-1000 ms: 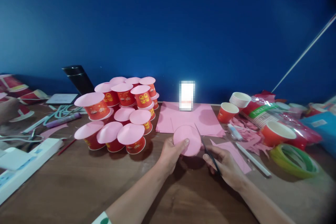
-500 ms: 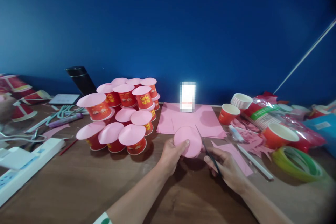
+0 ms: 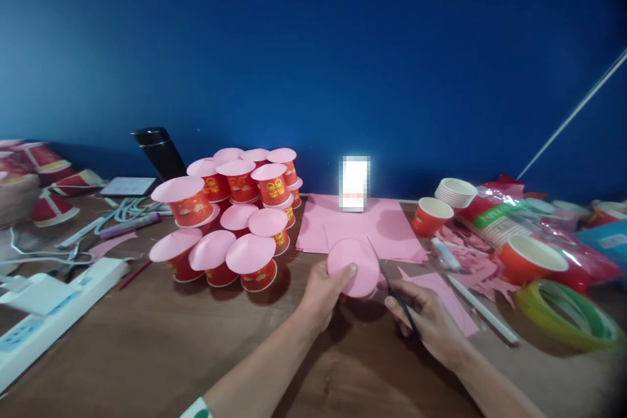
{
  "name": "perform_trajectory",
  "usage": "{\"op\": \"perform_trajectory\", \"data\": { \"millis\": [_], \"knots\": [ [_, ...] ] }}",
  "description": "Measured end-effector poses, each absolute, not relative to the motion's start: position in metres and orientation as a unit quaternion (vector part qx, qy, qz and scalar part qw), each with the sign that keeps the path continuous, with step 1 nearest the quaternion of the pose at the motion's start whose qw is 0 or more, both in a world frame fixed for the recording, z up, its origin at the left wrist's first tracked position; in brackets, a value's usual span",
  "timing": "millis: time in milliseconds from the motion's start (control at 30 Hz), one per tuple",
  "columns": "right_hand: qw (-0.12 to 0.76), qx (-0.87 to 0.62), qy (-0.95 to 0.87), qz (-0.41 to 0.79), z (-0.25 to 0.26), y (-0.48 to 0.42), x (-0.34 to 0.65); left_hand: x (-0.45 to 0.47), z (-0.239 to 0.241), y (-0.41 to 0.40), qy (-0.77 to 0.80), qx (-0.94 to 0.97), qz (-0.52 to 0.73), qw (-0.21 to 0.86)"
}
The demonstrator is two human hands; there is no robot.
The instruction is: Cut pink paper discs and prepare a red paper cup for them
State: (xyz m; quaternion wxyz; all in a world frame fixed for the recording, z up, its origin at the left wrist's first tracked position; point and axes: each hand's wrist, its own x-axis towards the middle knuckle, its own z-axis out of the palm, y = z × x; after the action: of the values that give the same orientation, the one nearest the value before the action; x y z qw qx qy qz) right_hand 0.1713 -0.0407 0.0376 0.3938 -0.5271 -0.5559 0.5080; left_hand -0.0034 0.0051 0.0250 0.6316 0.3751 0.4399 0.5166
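Observation:
Between my hands is a round pink paper disc (image 3: 353, 268), pinched at its left edge by my left hand (image 3: 321, 297), thumb on top. My right hand (image 3: 424, 317) is closed around a pair of dark scissors (image 3: 402, 300); their blades lie along the disc's right edge. Just behind is a stack of pink paper sheets (image 3: 386, 228). To the left stand several red paper cups (image 3: 259, 274), stacked in tiers with pink discs on top. A pink paper offcut (image 3: 443, 297) lies right of the disc, partly behind my right hand.
A bright phone (image 3: 354, 184) leans upright at the blue wall. Rightward are a white stick (image 3: 482, 310), a tape roll (image 3: 565, 317), a glue stick (image 3: 445, 255), pink scraps (image 3: 482, 268) and loose cups (image 3: 531, 258). A power strip (image 3: 53, 313) and black bottle (image 3: 159, 151) are left.
The whole view has shifted slightly, so things sit a little further right and lower. Both hands keep their hold on the disc and scissors. At far left, a person's blurred hand has moved.

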Motion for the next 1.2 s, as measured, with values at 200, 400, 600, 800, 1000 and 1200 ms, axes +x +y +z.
{"op": "perform_trajectory", "data": {
  "millis": [200, 400, 600, 800, 1000, 1200],
  "knots": [
    [0.392, -0.528, -0.561, 0.503, 0.040, -0.040, 0.171, -0.004, 0.025, 0.006, 0.443, 0.374, 0.518, 0.629],
    [0.389, -0.531, -0.557, 0.506, 0.041, -0.040, 0.170, -0.003, 0.026, 0.006, 0.429, 0.372, 0.521, 0.638],
    [0.382, -0.538, -0.565, 0.495, 0.039, -0.041, 0.171, -0.003, 0.026, 0.006, 0.432, 0.366, 0.530, 0.631],
    [0.383, -0.542, -0.563, 0.492, 0.041, -0.041, 0.169, -0.002, 0.033, 0.003, 0.435, 0.361, 0.528, 0.633],
    [0.404, -0.557, -0.546, 0.477, 0.037, -0.042, 0.169, -0.003, 0.029, 0.004, 0.413, 0.368, 0.530, 0.643],
    [0.376, -0.551, -0.558, 0.494, 0.030, -0.040, 0.175, -0.002, 0.027, 0.004, 0.416, 0.357, 0.542, 0.637]
  ]
}}
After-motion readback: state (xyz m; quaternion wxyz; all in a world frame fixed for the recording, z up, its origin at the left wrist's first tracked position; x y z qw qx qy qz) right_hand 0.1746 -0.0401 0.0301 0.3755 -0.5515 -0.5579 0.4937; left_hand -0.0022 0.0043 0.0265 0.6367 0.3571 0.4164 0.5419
